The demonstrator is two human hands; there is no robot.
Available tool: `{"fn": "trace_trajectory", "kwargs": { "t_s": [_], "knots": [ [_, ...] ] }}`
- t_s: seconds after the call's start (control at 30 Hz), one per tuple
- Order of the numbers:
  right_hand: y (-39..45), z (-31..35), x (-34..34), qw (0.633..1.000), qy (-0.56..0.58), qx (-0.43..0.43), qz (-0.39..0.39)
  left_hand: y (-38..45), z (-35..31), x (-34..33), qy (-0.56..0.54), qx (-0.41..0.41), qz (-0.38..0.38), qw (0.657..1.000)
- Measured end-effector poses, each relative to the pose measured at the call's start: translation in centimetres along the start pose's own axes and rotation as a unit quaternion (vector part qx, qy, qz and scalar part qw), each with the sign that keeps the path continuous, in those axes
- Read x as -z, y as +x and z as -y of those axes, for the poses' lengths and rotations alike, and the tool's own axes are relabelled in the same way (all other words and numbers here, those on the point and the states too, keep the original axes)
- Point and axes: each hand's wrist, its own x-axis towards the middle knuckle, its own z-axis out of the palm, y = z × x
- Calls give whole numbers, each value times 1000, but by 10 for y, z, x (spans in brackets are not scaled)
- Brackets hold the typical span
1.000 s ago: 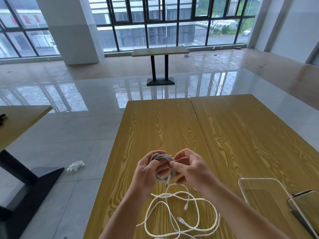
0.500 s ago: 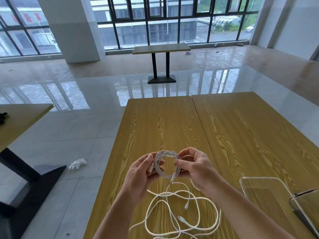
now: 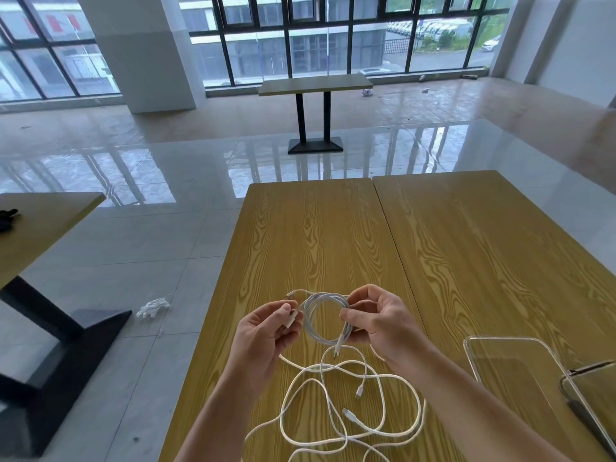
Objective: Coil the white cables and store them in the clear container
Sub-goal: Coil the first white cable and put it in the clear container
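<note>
Several loose white cables (image 3: 350, 418) lay tangled on the wooden table (image 3: 333, 235) nearest the person, uncoiled and touching one another. Just above them both hands held one coiled cable (image 3: 325, 316): the left hand (image 3: 266, 331) pinched a connector end at the coil's left side, and the right hand (image 3: 376, 320) pinched the loops on the right, a plug dangling below. A second before, both hands had been bunched tight around the bundle; now they had drawn apart and the coil hung open as a ring, which suggested the winding was nearly finished. The clear container (image 3: 493, 358) stood to the right, near, apparently holding no cable yet. Farther off, another table (image 3: 316, 84) stood by the windows.
</note>
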Motion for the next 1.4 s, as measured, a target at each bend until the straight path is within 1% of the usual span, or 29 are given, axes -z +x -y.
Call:
{"fn": "trace_trajectory", "kwargs": {
  "t_s": [0.17, 0.3, 0.4, 0.5, 0.6, 0.7, 0.9, 1.03, 1.23, 1.4],
  "knots": [
    [-4, -4, -2, 999, -31, 5, 1, -2, 3, 7, 25, 8, 1, 1000],
    [-7, -9, -8, 1000, -32, -1, 0, -4, 9, 14, 14, 29, 11, 999],
    [-10, -13, -11, 1000, -23, -10, -5, -9, 15, 15, -36, 65, 30, 997],
    [-13, -20, -16, 1000, -5, -25, -10, -14, 23, 19, -92, 95, 27, 991],
    [-17, -26, -20, 999, 5, -36, -13, -19, 31, 27, -118, 117, 30, 986],
    [-22, -34, -25, 999, 5, -46, -20, -26, 38, 30, -101, 121, 54, 986],
    [-34, -54, -29, 997, 9, -62, -45, -37, 53, 37, -40, 109, 36, 993],
    [-42, -65, -21, 995, 6, -78, -57, -40, 59, 34, -7, 98, 41, 994],
    [-47, -67, 12, 995, 14, -84, -52, -40, 75, 8, 31, 95, 39, 994],
    [-44, -68, 54, 996, 7, -86, -32, -42, 89, -32, 33, 85, 29, 995]
  ]
}}
